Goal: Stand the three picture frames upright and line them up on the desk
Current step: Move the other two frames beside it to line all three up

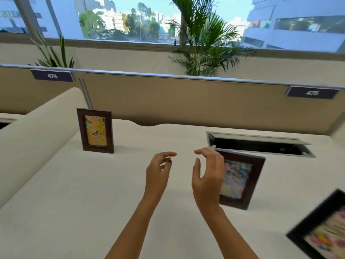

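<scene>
Both hands, left hand (158, 172) and right hand (208, 176), hover open and empty over the desk (93, 202), so with the emoji frame (95, 130) upright at left, the brown frame (240, 179) lying beside the right hand likely needs gripping next, then the black frame (321, 228).

The left part of the middle brown frame (242, 181) is covered by the right hand (208, 179), and its picture is smeared into pale pink and blue patches that cannot be read. The black frame (321, 228) is cut off by the right and bottom edges and is blurred by motion; only streaks of colour are seen in it. The number on the right label (312, 93) is too blurred to be read. Both forearms are cut off by the bottom edge.
</scene>
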